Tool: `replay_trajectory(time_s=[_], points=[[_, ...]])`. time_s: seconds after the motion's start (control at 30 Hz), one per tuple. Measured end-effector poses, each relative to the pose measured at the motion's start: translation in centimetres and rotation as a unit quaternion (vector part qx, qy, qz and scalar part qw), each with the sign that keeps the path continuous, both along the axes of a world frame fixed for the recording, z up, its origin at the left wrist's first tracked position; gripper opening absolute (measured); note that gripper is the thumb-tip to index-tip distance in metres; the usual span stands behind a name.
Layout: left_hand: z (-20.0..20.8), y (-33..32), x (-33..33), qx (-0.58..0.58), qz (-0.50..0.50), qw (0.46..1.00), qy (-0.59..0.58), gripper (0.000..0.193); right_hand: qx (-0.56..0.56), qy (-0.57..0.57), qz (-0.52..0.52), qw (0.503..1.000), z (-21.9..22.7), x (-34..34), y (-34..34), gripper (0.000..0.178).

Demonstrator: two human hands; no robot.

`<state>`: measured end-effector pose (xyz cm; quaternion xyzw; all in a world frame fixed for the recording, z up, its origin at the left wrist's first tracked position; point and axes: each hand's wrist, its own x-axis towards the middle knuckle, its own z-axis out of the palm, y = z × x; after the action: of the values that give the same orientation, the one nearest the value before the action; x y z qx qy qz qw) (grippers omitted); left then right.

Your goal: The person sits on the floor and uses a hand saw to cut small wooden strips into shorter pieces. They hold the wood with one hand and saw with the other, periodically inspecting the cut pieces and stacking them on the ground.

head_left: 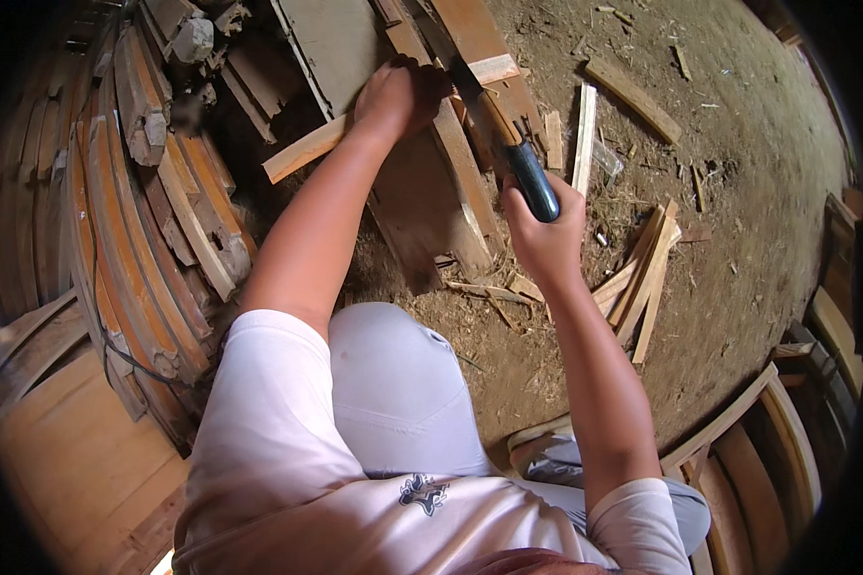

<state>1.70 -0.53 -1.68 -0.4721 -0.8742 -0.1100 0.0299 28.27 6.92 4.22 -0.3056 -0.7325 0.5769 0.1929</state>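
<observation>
White shirt (288,517) nearest camera, pale-trousered knee (398,383) just ahead. Right grip (549,225) closed round black handle of saw (525,171), blade (464,84) seemingly against wood strip (307,151) lying across planks (414,192). Left grip (398,96) clamped over strip, near blade: sideways skip could nick fingers; slack pressure could let strip twist. Stacked lumber (129,230) crowds left; dirt floor (738,220) right gives elbow room; offcuts (650,273) could snag foot.

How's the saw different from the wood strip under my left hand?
The saw is dark-handled; the strip is light brown wood. The right hand holds the saw, while the left hand is curled over the strip. The saw points away from you; the strip lies crosswise. Both are long and narrow.
</observation>
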Motion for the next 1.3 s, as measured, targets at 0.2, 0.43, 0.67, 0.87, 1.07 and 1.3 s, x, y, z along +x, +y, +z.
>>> replay_trajectory(time_s=[0.2, 0.43, 0.67, 0.87, 1.07, 1.3], points=[[-2.1, -1.3, -1.6, -0.036, -0.01, 0.998, 0.057, 0.023, 0.031, -0.039, 0.038, 0.998, 1.2, 9.0, -1.7, 0.005], [0.3, -0.3, 0.3, 0.058, 0.122, 0.979, -0.154, 0.023, 0.003, -0.023, 0.01, 1.0, -0.6, 3.9, -0.6, 0.01], [1.1, -0.4, -0.2, -0.053, -0.018, 0.998, -0.036, 0.029, 0.007, -0.001, -0.017, 1.0, 0.4, 2.9, -1.2, 0.01], [-0.5, -0.7, -1.0, -0.095, -0.041, 0.993, 0.047, 0.02, 0.065, -0.032, 0.013, 0.997, 5.6, 11.6, -3.2, 0.003], [-0.5, 0.2, -0.5, -0.106, 0.031, 0.993, 0.051, 0.026, 0.05, -0.046, 0.011, 0.998, 2.9, 11.3, -3.0, 0.004], [0.7, -0.9, -0.1, -0.005, 0.021, 0.999, -0.05, 0.021, 0.029, -0.031, 0.023, 0.999, 1.7, 4.8, 0.1, 0.012]])
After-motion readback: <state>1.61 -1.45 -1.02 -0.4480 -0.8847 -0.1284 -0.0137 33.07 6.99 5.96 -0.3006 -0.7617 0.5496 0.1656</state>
